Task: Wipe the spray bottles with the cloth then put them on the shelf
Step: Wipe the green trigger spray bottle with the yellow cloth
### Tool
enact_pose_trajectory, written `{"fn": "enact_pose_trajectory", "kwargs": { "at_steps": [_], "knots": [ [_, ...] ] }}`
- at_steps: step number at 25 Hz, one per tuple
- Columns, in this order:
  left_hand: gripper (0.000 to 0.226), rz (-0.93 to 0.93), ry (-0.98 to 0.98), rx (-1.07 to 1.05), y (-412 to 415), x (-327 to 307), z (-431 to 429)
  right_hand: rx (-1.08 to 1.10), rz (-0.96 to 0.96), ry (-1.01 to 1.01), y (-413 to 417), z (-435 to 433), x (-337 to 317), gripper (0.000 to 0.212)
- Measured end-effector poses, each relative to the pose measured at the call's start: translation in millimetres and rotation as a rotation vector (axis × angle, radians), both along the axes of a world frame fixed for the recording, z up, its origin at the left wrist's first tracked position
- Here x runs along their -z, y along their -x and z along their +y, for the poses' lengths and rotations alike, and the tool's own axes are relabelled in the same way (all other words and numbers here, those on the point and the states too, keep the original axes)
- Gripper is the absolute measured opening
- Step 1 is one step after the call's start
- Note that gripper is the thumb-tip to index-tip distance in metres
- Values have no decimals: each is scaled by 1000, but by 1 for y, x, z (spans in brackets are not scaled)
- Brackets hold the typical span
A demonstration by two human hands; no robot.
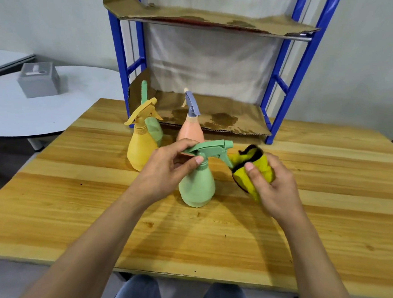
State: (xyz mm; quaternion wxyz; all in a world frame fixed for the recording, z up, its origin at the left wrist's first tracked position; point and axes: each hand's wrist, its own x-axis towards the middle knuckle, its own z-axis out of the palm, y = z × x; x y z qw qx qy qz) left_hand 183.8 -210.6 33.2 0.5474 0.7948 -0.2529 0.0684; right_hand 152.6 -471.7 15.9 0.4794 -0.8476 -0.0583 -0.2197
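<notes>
Green bottle (197, 186) in left hand (167, 172)

The rear green bottle (153, 126) stands mostly hidden behind the yellow bottle (140, 148). The shelf (300, 55) is cut off at the top edge — its upper levels cannot be seen.

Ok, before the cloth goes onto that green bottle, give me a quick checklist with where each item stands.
1. Left hand grips the near mint-green plastic spray bottle at its trigger head: ok.
2. Bottle's base rests upright on the wooden table: ok.
3. Right hand holds the bunched yellow cloth with black trim: ok.
4. Cloth touching the bottle: not ok, it sits just beside the trigger.
5. Lower cardboard-lined shelf of the blue metal rack has free space: ok.
6. Yellow spray bottle, pink one and rear green one already wiped: cannot tell.
</notes>
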Motion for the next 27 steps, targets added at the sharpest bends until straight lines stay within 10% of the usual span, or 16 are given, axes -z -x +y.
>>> {"fn": "enact_pose_trajectory", "kwargs": {
  "at_steps": [3,11,18,21,27],
  "knots": [
    [26,20,10,-3,-2,2,-4,39,-34,-213,-1,29,-5,31],
    [26,27,17,-20,3,1,-3,-100,29,198,-4,23,20,23],
    [28,96,89,-61,8,2,-9,66,-167,-63,2,1,-35,31],
    [38,88,148,-99,5,13,-12,-86,-341,261,-4,22,-109,32],
    [79,142,-68,-193,24,81,-16,-455,-16,1114,-18,65,-129,65]
  ]
}}
